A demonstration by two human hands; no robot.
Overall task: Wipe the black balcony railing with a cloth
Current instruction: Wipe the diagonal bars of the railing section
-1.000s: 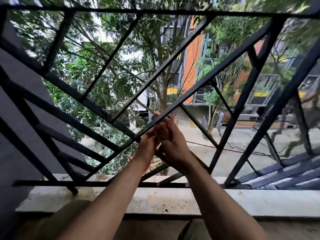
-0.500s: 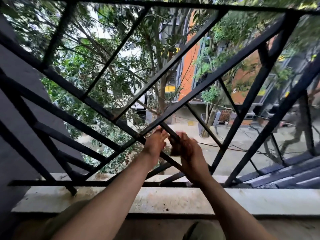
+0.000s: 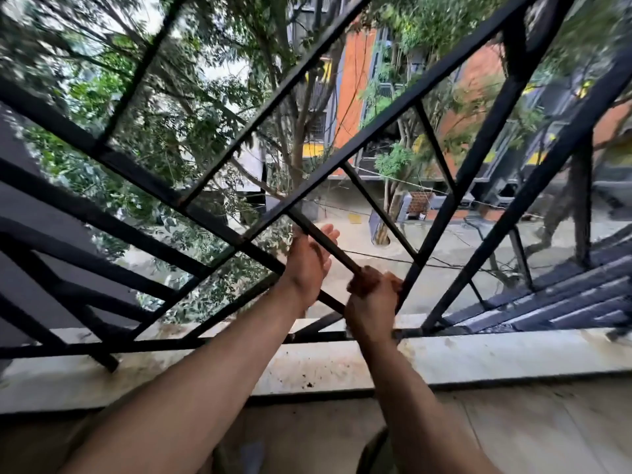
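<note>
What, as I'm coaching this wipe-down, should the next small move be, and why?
Probably slide the right hand, gripping the brownish cloth round the thin black diagonal railing bar, up toward the open left hand: the cloth sits at the bar's lower end against a thicker black bar, leaving nothing to wipe below.

One wide-angle camera sits on the person's head, on the balcony side of the black railing (image 3: 376,133) and close behind it. It faces outward and tilts down through the bars. The stone ledge (image 3: 478,354) under the railing runs across the lower frame, and the street (image 3: 444,241) lies far beyond the railing. Both forearms (image 3: 205,378) enter from the bottom edge towards the railing. The lens bows the bars, and the frame's edges are blurred.
</note>
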